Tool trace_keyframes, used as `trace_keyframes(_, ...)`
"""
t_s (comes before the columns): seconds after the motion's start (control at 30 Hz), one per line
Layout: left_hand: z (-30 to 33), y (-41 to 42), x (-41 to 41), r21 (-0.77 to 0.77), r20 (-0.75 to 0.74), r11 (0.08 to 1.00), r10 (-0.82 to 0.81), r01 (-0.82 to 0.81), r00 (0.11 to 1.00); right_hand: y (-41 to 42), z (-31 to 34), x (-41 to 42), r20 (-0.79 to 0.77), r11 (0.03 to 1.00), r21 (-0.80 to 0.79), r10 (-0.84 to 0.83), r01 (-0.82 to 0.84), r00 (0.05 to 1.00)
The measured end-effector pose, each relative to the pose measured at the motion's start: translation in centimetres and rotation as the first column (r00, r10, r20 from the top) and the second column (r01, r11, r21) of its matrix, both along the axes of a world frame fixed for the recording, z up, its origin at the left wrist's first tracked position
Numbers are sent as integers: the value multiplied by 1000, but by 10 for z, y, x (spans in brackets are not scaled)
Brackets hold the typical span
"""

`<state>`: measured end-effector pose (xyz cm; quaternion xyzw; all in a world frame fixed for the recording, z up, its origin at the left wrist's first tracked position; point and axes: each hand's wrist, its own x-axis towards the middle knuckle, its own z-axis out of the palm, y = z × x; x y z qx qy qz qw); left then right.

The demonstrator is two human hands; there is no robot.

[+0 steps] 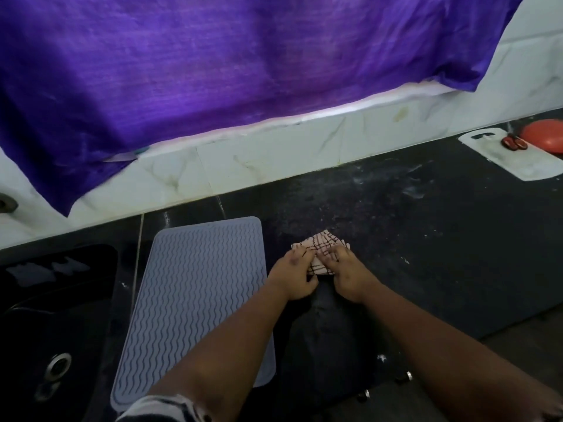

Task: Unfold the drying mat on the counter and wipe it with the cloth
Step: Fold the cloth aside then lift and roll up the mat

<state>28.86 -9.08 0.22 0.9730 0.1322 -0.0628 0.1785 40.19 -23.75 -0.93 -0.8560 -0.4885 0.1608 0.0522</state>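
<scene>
The grey drying mat point(195, 300) with wavy ridges lies flat and unfolded on the black counter point(426, 239), left of centre. Just right of the mat's far end sits a small pink cloth point(324, 240) with dark checked lines, folded into a small bundle. My left hand point(292, 275) and my right hand point(347, 274) both rest on the cloth, fingers pressing its near edge and gripping it. My left forearm crosses over the mat's near right corner.
A black sink point(54, 315) with a metal drain lies left of the mat. A purple curtain point(243, 62) hangs over the tiled wall. At the far right are a white cutting board point(524, 161), red-handled scissors point(515, 143) and a red lid point(545, 137).
</scene>
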Motion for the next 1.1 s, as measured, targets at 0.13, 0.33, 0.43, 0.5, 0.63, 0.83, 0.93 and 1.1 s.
trace_keyframes(0.13, -3, -5, -7, 4, 113, 999, 32, -33, 993, 5, 8, 7, -7, 999, -16, -33, 33, 999)
trace_keyframes(0.33, -3, -9, -28, 77, 71, 988, 131, -137, 989, 13, 25, -11, -32, 988, -151, -40, 35, 999)
trace_keyframes(0.43, -3, -7, -59, 65, 86, 971, 223, -229, 971, 19, 36, -35, 75, 999, 14, -40, 39, 996)
trace_keyframes(0.5, -1, -2, -86, 40, 124, 949, 305, -312, 944, 27, 46, -59, 64, 975, 219, -49, 34, 997)
trace_keyframes(0.63, 1, 9, -159, 94, 62, 899, 423, -427, 904, 49, 54, -130, -27, 938, 312, 164, -148, 986)
trace_keyframes(0.83, 1, 25, -271, 107, -67, 797, 602, -594, 796, 74, 40, -226, -98, 861, 64, 508, -504, 856)
trace_keyframes(0.93, -1, 31, -311, 179, -298, 793, 607, -582, 736, 75, 33, -250, -17, 830, -120, 547, -545, 837)
trace_keyframes(1.1, 15, 40, -309, 201, -392, 849, 527, -488, 754, 77, 29, -259, 9, 825, -176, 547, -537, 837)
